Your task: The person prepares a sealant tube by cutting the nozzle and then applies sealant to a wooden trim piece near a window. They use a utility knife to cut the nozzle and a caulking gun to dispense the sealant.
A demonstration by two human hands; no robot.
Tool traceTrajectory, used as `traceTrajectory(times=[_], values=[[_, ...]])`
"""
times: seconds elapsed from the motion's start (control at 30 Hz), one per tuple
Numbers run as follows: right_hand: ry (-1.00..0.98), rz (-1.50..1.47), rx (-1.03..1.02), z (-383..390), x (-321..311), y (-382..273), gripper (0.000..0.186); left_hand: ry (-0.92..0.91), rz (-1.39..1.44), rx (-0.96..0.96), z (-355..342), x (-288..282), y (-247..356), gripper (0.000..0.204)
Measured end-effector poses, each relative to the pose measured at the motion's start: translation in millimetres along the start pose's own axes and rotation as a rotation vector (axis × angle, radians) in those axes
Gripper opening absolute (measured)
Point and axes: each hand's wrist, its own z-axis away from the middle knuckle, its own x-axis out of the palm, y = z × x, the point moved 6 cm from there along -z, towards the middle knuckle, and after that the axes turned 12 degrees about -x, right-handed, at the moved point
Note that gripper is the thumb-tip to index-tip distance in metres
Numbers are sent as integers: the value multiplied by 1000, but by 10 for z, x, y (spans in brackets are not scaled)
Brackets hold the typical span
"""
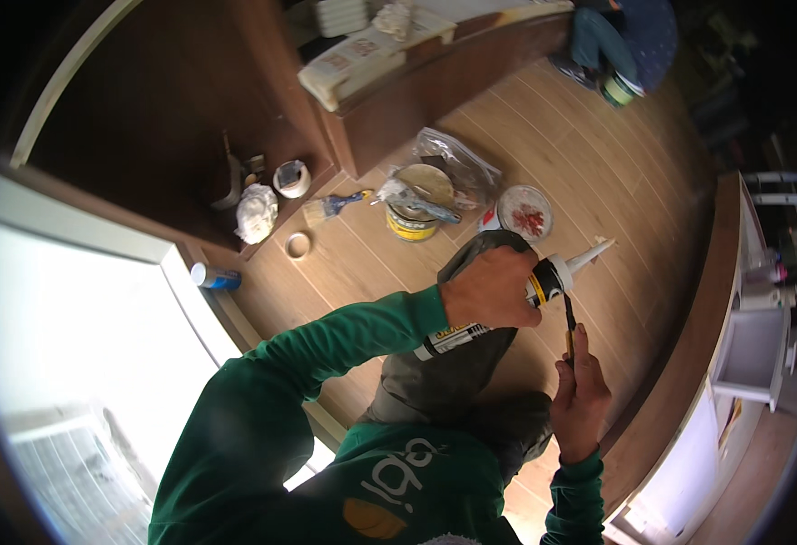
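My left hand point(494, 286) is wrapped around a caulk cartridge point(544, 280) with a black, white and yellow label, held slanting above my bent knee. Its white tapered nozzle point(591, 256) points up and to the right. In my right hand point(583, 389) is a slim black and orange knife point(570, 320), gripped with the index finger stretched along it. The knife's upper end is close to the cartridge's nozzle end; I cannot tell whether they touch. The cartridge's middle is hidden by my left hand.
On the wood floor point(634, 163) ahead stand a yellow-labelled tin point(411, 227), a clear plastic bag point(460, 156) and a white tub point(525, 213) with red stains. A paintbrush point(335, 207) and a tape roll point(297, 245) lie leftward. Another person point(630, 41) sits at far right.
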Motion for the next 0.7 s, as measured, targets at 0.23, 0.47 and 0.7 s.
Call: traceTrajectory(times=[0.23, 0.47, 0.7], values=[[45, -135, -285, -240, 341, -357, 61, 246, -152, -45, 571, -676, -217, 52], [170, -363, -556, -500, 202, -876, 60, 595, -251, -134, 1352, -1390, 239, 49], [131, -479, -662, -913, 232, -1147, 58, 719, -512, -238, 1527, -1887, 464, 49]])
